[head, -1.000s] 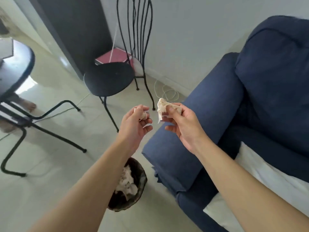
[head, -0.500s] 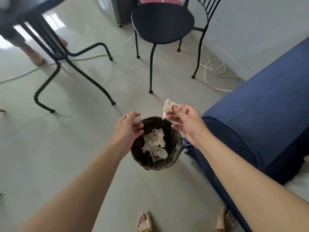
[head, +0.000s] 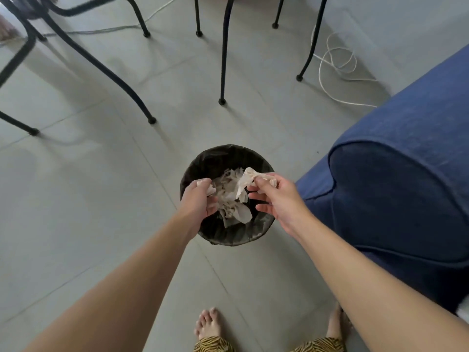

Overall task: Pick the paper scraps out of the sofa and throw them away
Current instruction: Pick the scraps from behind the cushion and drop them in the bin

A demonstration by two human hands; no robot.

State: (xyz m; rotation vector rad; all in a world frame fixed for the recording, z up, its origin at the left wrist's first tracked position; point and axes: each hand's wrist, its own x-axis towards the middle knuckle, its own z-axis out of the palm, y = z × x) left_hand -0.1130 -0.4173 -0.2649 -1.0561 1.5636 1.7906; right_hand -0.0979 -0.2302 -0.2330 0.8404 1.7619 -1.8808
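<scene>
- Hands have been brought over the bin (head: 215, 158); earlier they were up by the sofa (head: 396, 189) arm. Drop is judged next.
- Left hand (head: 198, 199) is closed on a small paper scrap (head: 209, 190).
- Right hand (head: 276, 196) pinches a larger scrap (head: 245, 182).
- Both scraps are held inside the rim line, above dumped paper (head: 231, 201).
- Sofa arm is near the right hand; open floor (head: 88, 199) lies left.

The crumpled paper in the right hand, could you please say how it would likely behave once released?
The crumpled paper droops limply from the right hand, so it is probably floppy and light. Released above the bin, it would likely drift down, not roll.
</scene>
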